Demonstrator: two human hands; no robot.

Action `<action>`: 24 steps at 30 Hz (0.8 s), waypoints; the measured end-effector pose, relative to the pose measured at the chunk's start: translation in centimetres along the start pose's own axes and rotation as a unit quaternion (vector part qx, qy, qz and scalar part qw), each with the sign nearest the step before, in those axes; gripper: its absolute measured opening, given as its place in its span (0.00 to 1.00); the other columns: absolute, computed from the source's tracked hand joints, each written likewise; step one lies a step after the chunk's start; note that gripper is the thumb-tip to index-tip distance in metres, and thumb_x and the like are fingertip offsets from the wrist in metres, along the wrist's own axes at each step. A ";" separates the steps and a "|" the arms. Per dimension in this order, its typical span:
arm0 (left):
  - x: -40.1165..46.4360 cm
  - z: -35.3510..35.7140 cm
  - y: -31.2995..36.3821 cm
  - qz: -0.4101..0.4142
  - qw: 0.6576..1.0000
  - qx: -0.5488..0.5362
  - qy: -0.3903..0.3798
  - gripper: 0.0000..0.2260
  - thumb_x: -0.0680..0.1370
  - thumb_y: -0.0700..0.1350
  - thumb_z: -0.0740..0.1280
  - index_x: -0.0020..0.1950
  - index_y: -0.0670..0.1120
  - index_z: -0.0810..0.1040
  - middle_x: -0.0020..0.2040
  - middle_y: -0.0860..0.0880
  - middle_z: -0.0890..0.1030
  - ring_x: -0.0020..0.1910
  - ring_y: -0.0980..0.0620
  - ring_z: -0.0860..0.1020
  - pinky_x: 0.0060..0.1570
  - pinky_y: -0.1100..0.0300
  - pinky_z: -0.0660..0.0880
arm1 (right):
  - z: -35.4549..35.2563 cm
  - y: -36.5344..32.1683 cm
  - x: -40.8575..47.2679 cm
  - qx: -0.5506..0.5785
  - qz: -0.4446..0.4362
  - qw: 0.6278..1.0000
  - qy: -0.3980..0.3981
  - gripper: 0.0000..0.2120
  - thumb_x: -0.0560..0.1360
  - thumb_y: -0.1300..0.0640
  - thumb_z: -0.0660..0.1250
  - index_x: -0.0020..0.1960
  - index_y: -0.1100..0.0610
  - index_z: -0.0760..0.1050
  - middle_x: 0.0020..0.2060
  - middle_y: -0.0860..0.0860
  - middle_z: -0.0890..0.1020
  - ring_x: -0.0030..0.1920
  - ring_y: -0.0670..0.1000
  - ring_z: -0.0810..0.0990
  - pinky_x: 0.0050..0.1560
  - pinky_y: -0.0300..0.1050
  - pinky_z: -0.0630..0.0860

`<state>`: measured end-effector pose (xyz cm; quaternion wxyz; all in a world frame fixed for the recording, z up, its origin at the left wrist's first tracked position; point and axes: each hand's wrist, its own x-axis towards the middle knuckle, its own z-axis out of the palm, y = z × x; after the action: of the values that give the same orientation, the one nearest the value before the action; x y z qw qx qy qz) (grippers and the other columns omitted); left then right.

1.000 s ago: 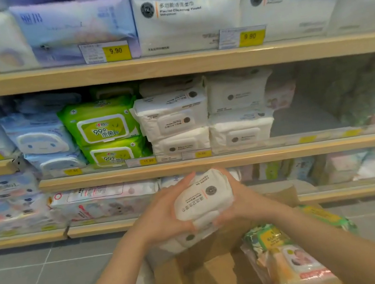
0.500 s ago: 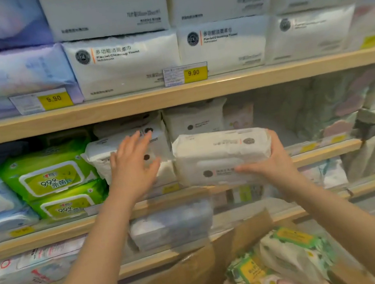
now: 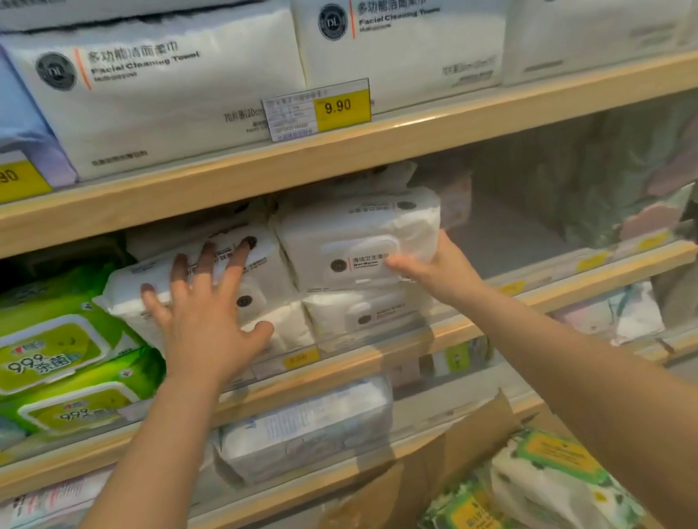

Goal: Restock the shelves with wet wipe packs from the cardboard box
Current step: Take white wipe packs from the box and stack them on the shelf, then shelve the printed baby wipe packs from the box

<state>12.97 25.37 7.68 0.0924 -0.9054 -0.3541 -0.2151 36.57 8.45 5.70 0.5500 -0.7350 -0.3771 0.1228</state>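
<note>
— Step in hand: seating a white wet wipe pack (image 3: 361, 238) on top of the right-hand white stack (image 3: 367, 310) on the middle shelf (image 3: 575, 287), directly under the upper shelf board (image 3: 318, 153).

— Hands?

— Right hand (image 3: 436, 269) gripping the pack's lower right corner, thumb across its front, remaining fingers curled behind and hidden. Left hand (image 3: 202, 318) flat, fingers (image 3: 207, 266) spread and straight, pressing the neighbouring white stack (image 3: 201, 281) on the left, holding nothing.

— Seated yet?

— Looks nearly so, resting on the pack beneath, front face slightly proud of the stack. Probably wants a push back to sit flush, then release, then down to the cardboard box (image 3: 380, 506) at the lower edge for another; green-and-white floral packs (image 3: 533, 497) showing inside.

— Room?

— Tight above: top of the pack close under the board, so little height left in that column. Left side closed off by the steadied stack, with green packs (image 3: 37, 356) beyond. Right of the pack, open shelf with only blurred packaging further back, so free withdrawal that way. Low clear lip along the shelf front, with yellow price tags (image 3: 301, 359); worth lifting over rather than dragging.
</note>
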 end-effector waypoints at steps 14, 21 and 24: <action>-7.0 -0.7 7.3 0.099 0.982 -0.160 0.021 0.26 0.73 0.48 0.66 0.71 0.46 0.67 0.72 0.42 0.65 0.71 0.42 0.61 0.69 0.36 0.47 | -10.5 2.3 -12.3 -0.199 0.110 0.969 -0.101 0.41 0.72 0.43 0.68 0.76 0.54 0.53 0.75 0.51 0.59 0.74 0.50 0.59 0.70 0.46 0.60; -18.6 4.7 16.1 0.118 0.923 -0.295 -0.215 0.28 0.76 0.53 0.64 0.74 0.54 0.60 0.74 0.54 0.60 0.73 0.54 0.56 0.72 0.56 0.52 | -10.6 11.1 -21.2 -0.273 0.265 0.908 -0.174 0.46 0.67 0.39 0.73 0.76 0.54 0.55 0.73 0.54 0.63 0.71 0.54 0.63 0.69 0.49 0.64; -22.9 7.9 18.7 0.139 0.891 -0.281 -0.328 0.32 0.74 0.58 0.65 0.75 0.55 0.56 0.75 0.55 0.59 0.73 0.56 0.54 0.71 0.58 0.52 | -9.2 13.1 -22.5 -0.314 0.275 0.889 -0.188 0.47 0.65 0.40 0.74 0.75 0.51 0.53 0.71 0.54 0.63 0.70 0.56 0.61 0.68 0.51 0.64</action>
<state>13.30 0.44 -10.05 -0.2585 -0.9527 -0.1590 0.0185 32.09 -15.12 -8.00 0.1535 -0.9069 -0.2747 0.2803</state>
